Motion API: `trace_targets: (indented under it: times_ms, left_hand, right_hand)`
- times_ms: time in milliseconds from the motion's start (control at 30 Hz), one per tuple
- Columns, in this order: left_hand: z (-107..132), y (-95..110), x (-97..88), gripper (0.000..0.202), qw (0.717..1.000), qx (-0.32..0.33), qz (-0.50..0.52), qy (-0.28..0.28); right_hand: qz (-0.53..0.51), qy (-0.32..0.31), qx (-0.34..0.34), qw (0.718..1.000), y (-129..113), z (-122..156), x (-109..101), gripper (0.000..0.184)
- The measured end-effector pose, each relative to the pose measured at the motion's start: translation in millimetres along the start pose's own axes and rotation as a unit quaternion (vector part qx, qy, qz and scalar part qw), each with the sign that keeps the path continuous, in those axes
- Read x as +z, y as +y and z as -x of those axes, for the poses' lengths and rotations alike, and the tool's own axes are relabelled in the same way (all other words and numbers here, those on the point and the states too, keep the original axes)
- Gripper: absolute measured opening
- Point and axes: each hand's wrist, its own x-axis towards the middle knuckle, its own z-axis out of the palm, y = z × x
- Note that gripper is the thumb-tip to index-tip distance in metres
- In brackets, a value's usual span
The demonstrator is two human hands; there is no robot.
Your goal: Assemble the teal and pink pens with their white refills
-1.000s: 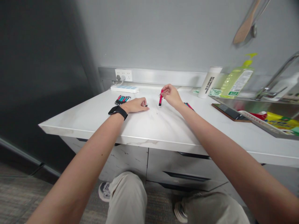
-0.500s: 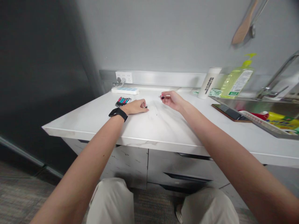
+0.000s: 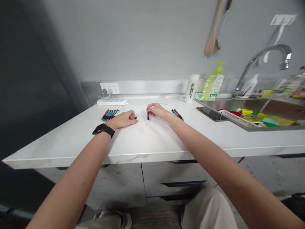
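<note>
My right hand [image 3: 157, 110] is narrowed to a pinch, its fingertips closed on a red pen [image 3: 148, 115] that stands nearly upright, its lower end at or just above the bench [image 3: 152, 140]; a pinch like this seems the natural way to control something so thin. My left hand [image 3: 122, 120] rests curled on the bench, with a black watch [image 3: 103, 129] on its wrist and a small dark piece [image 3: 135, 118] right at its fingertips; I cannot tell whether I am gripping it or only touching it. A bunch of pens [image 3: 109, 114] lies side by side just beyond my left hand, and two more pens [image 3: 177, 114] lie just beyond my right, so each lot seems kept within easy reach and apart from the other. Farther back, a power strip [image 3: 111, 101] sits by the wall, and a soap pump bottle [image 3: 213, 84] stands near the steel sink [image 3: 226, 105].
</note>
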Motion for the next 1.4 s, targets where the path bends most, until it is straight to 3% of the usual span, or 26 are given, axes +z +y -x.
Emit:
trace_targets:
  times_ms: [100, 233, 400, 1067, 1400]
  left_hand:
    - [0.3, 2.2, 0.3, 0.037, 1.000, 0.003, 0.006, 0.001]
    - [0.0, 2.3, 1.0, 0.035, 1.000, 0.007, 0.012, 0.000]
    - [-3.0, -2.3, 2.2, 0.030, 1.000, 0.021, 0.014, 0.006]
    - [-1.4, 5.7, -1.7, 0.042, 1.000, -0.015, -0.009, 0.021]
    - [0.5, 2.9, -0.8, 0.028, 0.999, -0.003, 0.009, 0.042]
  right_hand:
    - [0.121, -0.001, -0.031, 0.992, 2.1, -0.6, 0.7, 0.011]
    - [0.283, -0.004, -0.067, 0.957, 5.6, -1.3, -1.4, 0.014]
    - [0.360, -0.024, -0.081, 0.929, 7.8, -0.1, -4.4, 0.019]
    - [0.360, -0.072, -0.116, 0.923, 12.1, 0.3, -10.6, 0.020]
    - [0.355, -0.093, -0.112, 0.924, 6.4, 7.6, -10.2, 0.023]
